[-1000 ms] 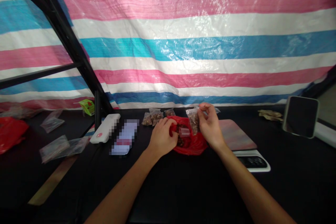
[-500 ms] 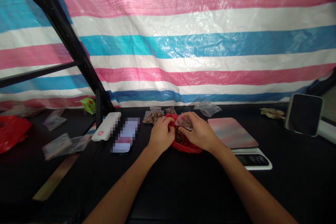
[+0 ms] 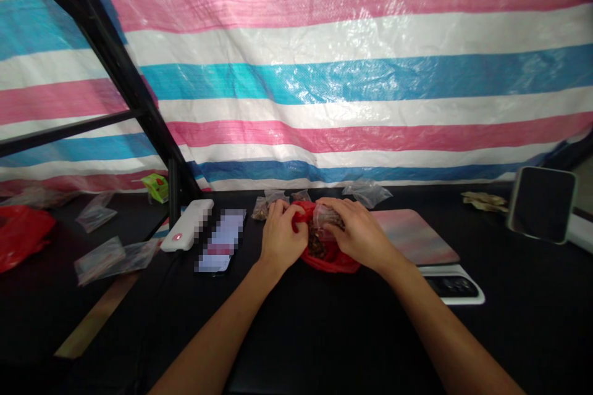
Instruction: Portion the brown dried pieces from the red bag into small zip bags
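Note:
A red plastic bag [image 3: 334,262] lies open on the black table, with small brown pieces [image 3: 317,245] inside. My left hand [image 3: 283,233] is closed on the bag's left rim. Over the bag's right side, my right hand [image 3: 359,228] grips a small clear bag [image 3: 327,217] with brown contents between thumb and fingers. Behind my left hand sit several small filled clear bags [image 3: 260,208]. To the right is a scale [image 3: 456,286] with a pinkish plate [image 3: 414,236].
A phone [image 3: 223,241] and a white power strip-like device [image 3: 189,225] lie left. Clear bags [image 3: 367,193] lie at the back. Farther left are another red bag [image 3: 23,236], flat clear bags [image 3: 104,258] and a green packet [image 3: 156,187]. A dark-screened device [image 3: 543,203] stands right.
My right hand has tilted the small clear bag and moved slightly right with it. More of the brown pieces in the red bag now show. My left hand stays at the rim.

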A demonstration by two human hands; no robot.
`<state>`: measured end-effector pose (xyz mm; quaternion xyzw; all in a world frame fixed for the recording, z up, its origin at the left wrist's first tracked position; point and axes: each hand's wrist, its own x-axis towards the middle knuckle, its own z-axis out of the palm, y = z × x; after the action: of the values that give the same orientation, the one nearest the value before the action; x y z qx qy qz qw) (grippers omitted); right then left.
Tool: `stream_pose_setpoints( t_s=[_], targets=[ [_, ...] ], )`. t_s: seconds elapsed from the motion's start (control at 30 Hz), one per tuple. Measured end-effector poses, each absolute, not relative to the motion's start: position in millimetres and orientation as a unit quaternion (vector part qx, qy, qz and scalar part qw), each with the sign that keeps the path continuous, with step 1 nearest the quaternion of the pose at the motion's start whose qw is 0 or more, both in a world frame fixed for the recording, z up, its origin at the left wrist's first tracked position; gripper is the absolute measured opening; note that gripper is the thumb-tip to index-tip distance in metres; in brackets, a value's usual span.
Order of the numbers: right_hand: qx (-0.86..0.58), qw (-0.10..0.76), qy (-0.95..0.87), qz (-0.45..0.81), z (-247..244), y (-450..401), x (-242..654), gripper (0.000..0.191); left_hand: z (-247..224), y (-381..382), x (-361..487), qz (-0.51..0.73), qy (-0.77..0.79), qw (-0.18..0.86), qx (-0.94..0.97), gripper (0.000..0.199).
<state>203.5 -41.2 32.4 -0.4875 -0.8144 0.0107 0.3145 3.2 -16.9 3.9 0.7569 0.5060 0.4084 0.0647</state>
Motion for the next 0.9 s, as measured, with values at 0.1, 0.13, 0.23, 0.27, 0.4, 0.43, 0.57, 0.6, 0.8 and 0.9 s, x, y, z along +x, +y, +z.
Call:
stream_pose_setpoints(
  t_s=[0.1,0.13,0.23,0.27,0.4,0.43,0.57,0.6,0.8,0.9],
  targets=[
    [-0.5,0.309,-0.809,0.011,29.5,-40.1,204.1,0.056,3.7,-17.2,3.4,0.407,0.506,0.073,0.757,0.02],
    [-0.503,0.311,-0.807,0.011,29.0,-39.8,204.1,0.055,3.5,-17.2,3.5,0.407,0.505,0.075,0.757,0.02],
    [-0.506,0.312,-0.804,0.01,28.9,-39.3,203.6,0.053,2.9,-16.9,3.8,0.404,0.502,0.08,0.76,0.02],
    [-0.51,0.309,-0.803,0.008,29.0,-39.2,203.4,0.054,2.8,-16.8,4.0,0.403,0.503,0.081,0.761,0.02],
    [-0.523,0.304,-0.796,0.01,29.0,-38.8,202.9,0.054,3.2,-17.2,4.8,0.397,0.508,0.078,0.76,0.02],
    [-0.521,0.306,-0.797,0.012,29.3,-38.7,202.8,0.053,3.4,-17.5,4.9,0.396,0.509,0.078,0.76,0.02],
    [-0.507,0.311,-0.804,0.017,31.9,-38.6,202.6,0.06,5.2,-18.7,5.4,0.395,0.51,0.07,0.761,0.02],
    [-0.504,0.312,-0.805,0.019,32.4,-38.5,202.6,0.06,5.7,-18.9,5.5,0.396,0.511,0.066,0.76,0.02],
    [-0.504,0.321,-0.802,0.013,31.4,-37.0,204.1,0.05,7.3,-19.0,5.6,0.41,0.509,0.058,0.754,0.021],
    [-0.495,0.322,-0.807,0.009,30.0,-36.2,205.3,0.054,8.3,-19.1,5.4,0.417,0.499,0.053,0.758,0.02]
  ],
)
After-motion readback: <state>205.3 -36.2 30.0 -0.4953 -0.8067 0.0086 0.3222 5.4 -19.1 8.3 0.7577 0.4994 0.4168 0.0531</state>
